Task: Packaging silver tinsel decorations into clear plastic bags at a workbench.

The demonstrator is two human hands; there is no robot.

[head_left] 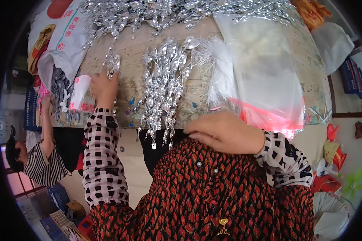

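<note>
My left hand (103,86) reaches onto the worn table (197,32) and pinches a shiny silver ornament strand (112,64) that hangs from a big heap of the same strands (165,12) at the far edge. A row of finished silver strands (163,88) lies in the middle of the table, their ends hanging over the near edge. My right hand (225,132) rests flat against my red-patterned top, fingers together, holding nothing. White feathers (219,70) lie right of the row.
A stack of clear plastic bags with a red strip (265,80) covers the table's right side. A small white packet (79,93) and a white sack (66,40) lie at the left. A person in a striped top (40,160) sits at the lower left.
</note>
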